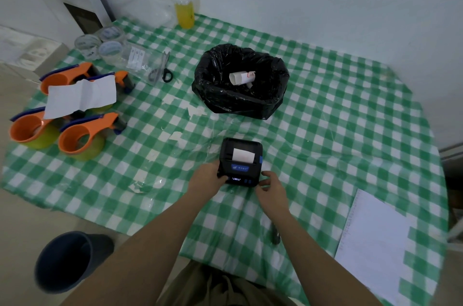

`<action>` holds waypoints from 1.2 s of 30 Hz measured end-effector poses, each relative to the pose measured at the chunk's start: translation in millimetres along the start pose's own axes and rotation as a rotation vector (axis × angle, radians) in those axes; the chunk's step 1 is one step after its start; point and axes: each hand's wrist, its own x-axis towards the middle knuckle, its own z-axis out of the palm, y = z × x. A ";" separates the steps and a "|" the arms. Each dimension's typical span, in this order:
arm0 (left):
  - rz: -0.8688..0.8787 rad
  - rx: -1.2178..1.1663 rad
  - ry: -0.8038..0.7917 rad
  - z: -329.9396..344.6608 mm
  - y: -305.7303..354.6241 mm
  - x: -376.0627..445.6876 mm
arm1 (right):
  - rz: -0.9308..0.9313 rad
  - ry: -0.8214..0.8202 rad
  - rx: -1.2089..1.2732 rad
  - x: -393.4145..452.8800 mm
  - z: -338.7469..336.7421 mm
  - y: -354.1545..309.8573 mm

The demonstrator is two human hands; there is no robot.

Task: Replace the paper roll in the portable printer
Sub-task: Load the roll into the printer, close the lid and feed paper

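Observation:
A small black portable printer lies on the green checked tablecloth near the table's front middle. A strip of white paper sticks out of its slot, and its small display is lit. My left hand grips the printer's near left corner. My right hand rests with its fingertips against the near right corner. Behind the printer stands a bin lined with a black bag, and a white paper roll lies inside it.
Several orange tape dispensers and a creased white sheet sit at the left. Scissors, tape rolls and a yellow drink are at the back. White paper lies front right. A dark bucket stands on the floor.

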 end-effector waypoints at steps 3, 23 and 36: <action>-0.010 -0.026 -0.011 -1.0 0.5 0.5 | -0.004 0.010 0.010 -0.5 -1.6 -0.5; -0.113 -0.219 -0.012 -14.6 -5.6 1.3 | -0.031 -0.003 -0.005 1.9 -1.6 -2.9; -0.147 -0.259 0.018 -14.3 -9.3 -7.0 | -0.324 0.005 -0.309 1.5 -5.5 -6.3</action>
